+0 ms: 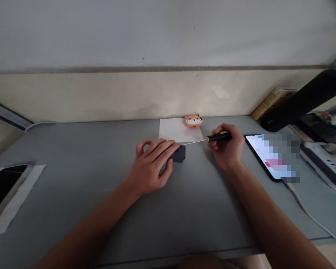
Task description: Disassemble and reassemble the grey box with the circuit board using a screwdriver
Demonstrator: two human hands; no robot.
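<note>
On the grey desk, a small dark grey box-shaped part [180, 154] sits under the fingers of my left hand [154, 164], which grips it between thumb and fingers. Its left portion is hidden by that hand. My right hand [231, 147] is closed around the black and yellow handle of a screwdriver [218, 136]. The thin metal shaft points left, nearly level, and its tip reaches the top edge of the dark part, close to my left fingertips. Whether the tip is inserted or only touching, I cannot tell.
Behind my hands lies white paper [172, 129] with an orange animal-face case [193, 121] on it. To the right are a lit phone [260, 153] on a cable, a white power strip [324, 160] and a black cylinder [302, 101]. A dark-screened device [5, 186] lies left.
</note>
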